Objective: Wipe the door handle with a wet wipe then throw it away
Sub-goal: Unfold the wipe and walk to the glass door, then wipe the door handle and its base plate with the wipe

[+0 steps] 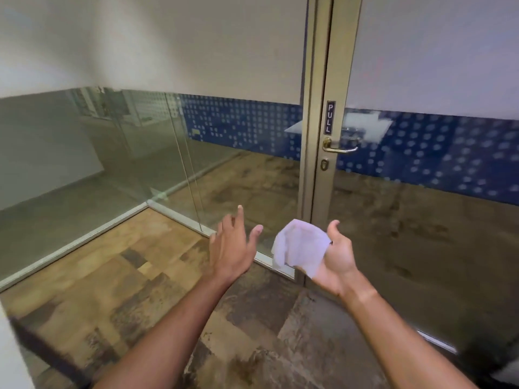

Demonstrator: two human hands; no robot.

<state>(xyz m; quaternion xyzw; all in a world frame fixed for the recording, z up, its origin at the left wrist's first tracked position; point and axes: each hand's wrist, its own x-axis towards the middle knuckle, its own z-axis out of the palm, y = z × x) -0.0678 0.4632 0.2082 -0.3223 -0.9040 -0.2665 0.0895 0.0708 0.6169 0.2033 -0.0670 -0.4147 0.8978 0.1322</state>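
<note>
A brass lever door handle [341, 148] sits on the metal frame of a glass door [421, 220], just below a small PULL sign [330, 117]. My right hand [338, 261] is held palm up well below the handle, gripping a crumpled white wet wipe [300, 247] that drapes to its left. My left hand [234, 245] is beside the wipe with fingers spread, holding nothing and not touching it.
Glass partition walls [140, 164] with a blue dotted band run along the left and meet in a corner. The metal door frame [314, 136] stands upright ahead. Patterned brown carpet [140, 290] covers the floor. A dark strap or bar [42, 349] crosses the lower left.
</note>
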